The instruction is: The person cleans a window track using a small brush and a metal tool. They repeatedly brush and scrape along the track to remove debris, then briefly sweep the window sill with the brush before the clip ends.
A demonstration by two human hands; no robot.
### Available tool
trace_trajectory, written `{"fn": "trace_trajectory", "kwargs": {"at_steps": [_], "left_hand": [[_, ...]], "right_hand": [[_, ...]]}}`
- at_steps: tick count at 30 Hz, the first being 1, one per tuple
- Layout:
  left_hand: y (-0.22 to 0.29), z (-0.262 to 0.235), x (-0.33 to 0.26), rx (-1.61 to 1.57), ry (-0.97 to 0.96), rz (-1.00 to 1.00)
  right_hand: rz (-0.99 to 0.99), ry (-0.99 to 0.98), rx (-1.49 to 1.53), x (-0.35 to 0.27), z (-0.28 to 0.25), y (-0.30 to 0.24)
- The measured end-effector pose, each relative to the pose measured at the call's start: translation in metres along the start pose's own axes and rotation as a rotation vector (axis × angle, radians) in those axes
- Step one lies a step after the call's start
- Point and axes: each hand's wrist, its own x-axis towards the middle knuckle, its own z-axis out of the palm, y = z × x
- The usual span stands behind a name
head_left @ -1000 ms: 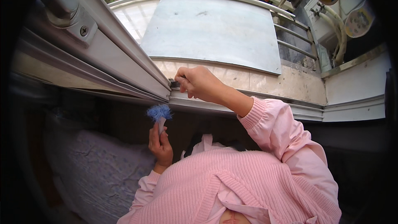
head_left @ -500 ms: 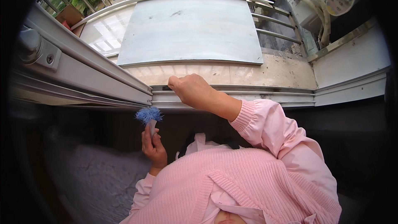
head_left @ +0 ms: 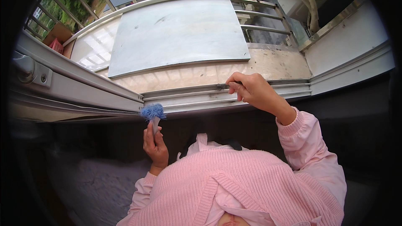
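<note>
The window track (head_left: 217,94) runs across the sill, pale grey, with dark grime showing near its middle just by the right hand (head_left: 251,91). That hand's fingers are pinched together on something small and dark at the track; what it is cannot be told. The left hand (head_left: 155,144) is closed around a small blue fluffy brush (head_left: 153,112), held upright just below the track, apart from it. By the look, cleaning is only partly done.
</note>
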Motion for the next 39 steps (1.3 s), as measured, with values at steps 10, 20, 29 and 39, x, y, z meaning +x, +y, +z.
{"fn": "trace_trajectory", "kwargs": {"at_steps": [10,20,29,39], "left_hand": [[0.005,-0.001,0.008,-0.012,-0.052,0.015],[0.000,0.001,0.007,0.017,-0.070,0.013],[-0.017,-0.003,-0.007,0.030,-0.009,-0.041],[-0.012,0.006,0.009,-0.019,-0.045,0.022]], "right_hand": [[-0.168,0.017,-0.082,0.024,0.037,0.000],[-0.065,0.028,0.435,0.051,0.039,-0.032],[0.146,-0.163,0.622,0.134,0.142,-0.071],[0.184,0.337,-0.306,0.035,-0.005,0.019]]}}
